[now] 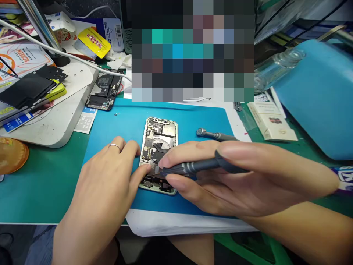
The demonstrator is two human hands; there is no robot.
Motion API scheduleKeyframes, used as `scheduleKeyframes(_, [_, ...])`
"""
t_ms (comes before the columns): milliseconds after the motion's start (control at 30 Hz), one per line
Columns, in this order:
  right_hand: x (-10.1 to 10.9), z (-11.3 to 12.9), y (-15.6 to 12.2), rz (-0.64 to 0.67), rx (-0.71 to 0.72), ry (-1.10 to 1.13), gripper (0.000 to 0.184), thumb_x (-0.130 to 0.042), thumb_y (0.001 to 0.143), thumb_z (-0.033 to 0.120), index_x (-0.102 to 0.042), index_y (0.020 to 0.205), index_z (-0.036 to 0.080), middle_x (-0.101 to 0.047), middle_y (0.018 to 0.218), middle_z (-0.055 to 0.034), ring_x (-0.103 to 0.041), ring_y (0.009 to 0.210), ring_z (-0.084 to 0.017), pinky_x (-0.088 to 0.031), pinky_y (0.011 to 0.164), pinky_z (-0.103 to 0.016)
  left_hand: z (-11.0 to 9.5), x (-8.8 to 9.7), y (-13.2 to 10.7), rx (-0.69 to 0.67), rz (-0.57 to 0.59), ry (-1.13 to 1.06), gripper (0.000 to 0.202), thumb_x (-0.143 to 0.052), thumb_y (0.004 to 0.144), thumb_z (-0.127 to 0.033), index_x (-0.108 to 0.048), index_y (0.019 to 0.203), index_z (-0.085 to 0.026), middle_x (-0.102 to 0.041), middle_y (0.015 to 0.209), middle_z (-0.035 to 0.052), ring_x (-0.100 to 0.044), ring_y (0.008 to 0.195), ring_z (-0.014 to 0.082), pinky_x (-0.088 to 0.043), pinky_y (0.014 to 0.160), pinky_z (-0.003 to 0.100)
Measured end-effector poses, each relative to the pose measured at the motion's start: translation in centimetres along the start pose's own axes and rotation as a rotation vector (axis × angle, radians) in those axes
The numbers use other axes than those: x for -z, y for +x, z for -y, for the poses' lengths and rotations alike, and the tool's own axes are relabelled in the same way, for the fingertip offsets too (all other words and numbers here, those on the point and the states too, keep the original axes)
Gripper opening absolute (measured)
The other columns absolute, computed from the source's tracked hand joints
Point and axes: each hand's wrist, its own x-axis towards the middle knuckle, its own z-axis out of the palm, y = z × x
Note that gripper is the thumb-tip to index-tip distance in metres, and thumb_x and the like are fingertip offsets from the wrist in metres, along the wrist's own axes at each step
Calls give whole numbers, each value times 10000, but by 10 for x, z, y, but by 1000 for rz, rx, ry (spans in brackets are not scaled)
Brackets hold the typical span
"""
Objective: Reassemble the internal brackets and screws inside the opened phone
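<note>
An opened phone (pixel 159 140) lies face down on a blue mat (pixel 121 125), its circuit boards exposed. My left hand (pixel 104 187), a ring on one finger, rests against the phone's left edge, the thumb pressing on its lower part. My right hand (pixel 234 176) pinches a dark grey screwdriver (pixel 193 167) whose tip points at the phone's lower half. A second grey screwdriver (pixel 215 135) lies on the mat to the right of the phone.
Another opened phone (pixel 103 92) lies at the back left beside a white stand base (pixel 55 121). Tiny screws (pixel 116 114) sit on the mat. A white box (pixel 271 121), a clear bottle (pixel 275 68) and a blue pad (pixel 320 95) are at the right. An orange lid (pixel 11 154) is far left.
</note>
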Motion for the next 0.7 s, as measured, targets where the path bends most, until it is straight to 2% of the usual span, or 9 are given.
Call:
scheduleKeyframes(100, [0, 5, 4, -5, 158, -86, 119, -651, 966, 329, -673, 1082, 330, -755, 819, 12, -728, 674, -157, -672, 699, -282, 0, 0, 1, -6, 8, -26, 104, -637, 973, -294, -566, 921, -238, -558, 878, 3, -553, 654, 193, -324, 563, 307])
scheduleKeyframes(233, [13, 12, 12, 186, 148, -200, 199, -669, 958, 232, -673, 1147, 296, -774, 851, 12, -758, 736, -144, -666, 713, -234, -1, 2, 0, 26, 74, -20, 77, -569, 1000, -289, -569, 940, -241, -544, 897, 13, -546, 685, 208, -313, 581, 312])
scheduleKeyframes(367, [23, 13, 20, 234, 271, -179, 333, -705, 913, 145, -645, 1207, 288, -793, 964, 8, -769, 759, -133, -650, 671, -203, -3, 4, 0, 43, 88, -20, 63, -538, 1003, -275, -564, 955, -242, -543, 903, 19, -551, 711, 228, -304, 591, 321])
scheduleKeyframes(433, [24, 13, 21, 269, 257, -198, 318, -703, 918, 151, -652, 1202, 287, -794, 969, 7, -768, 753, -134, -653, 691, -210, -3, 4, 0, 48, 88, -25, 60, -535, 1001, -273, -566, 959, -243, -539, 900, 19, -546, 709, 230, -303, 595, 326])
scheduleKeyframes(533, [22, 15, 20, 333, 158, -247, 203, -673, 954, 201, -683, 1144, 272, -795, 931, 0, -762, 740, -138, -661, 745, -228, -2, 3, 0, 39, 83, -34, 64, -554, 990, -267, -564, 933, -242, -525, 881, 17, -535, 697, 227, -300, 592, 330])
scheduleKeyframes(700, [20, 18, 17, 338, 85, -295, 117, -634, 988, 274, -703, 1081, 260, -797, 937, -12, -764, 760, -147, -659, 773, -231, -2, 2, -1, 30, 40, -22, 56, -566, 993, -271, -564, 942, -248, -515, 870, 9, -513, 688, 223, -266, 573, 330])
